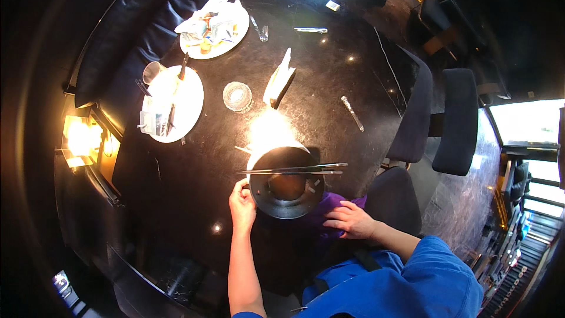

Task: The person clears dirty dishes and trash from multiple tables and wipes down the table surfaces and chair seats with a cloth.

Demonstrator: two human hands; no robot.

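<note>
My left hand (242, 205) grips the left rim of a black bowl (287, 210). A pair of chopsticks (309, 169) lies across the bowl's top, and some dark liquid and small scraps show inside. A white dish shows partly behind or beneath the bowl, washed out by glare. Just right of the bowl, my right hand (351, 220) holds a purple cloth (358, 202) against the dark tabletop. Beyond the bowl, a folded white napkin (279, 81) lies beside a dark strip-like object.
At the left are a white oval plate (192, 97) bearing utensils and a clear container, a glass (153, 72) and a plate of crumpled napkins (240, 31). A round glass dish (237, 96) and wrapped items (352, 113) lie farther in. Dark chairs (454, 121) stand right.
</note>
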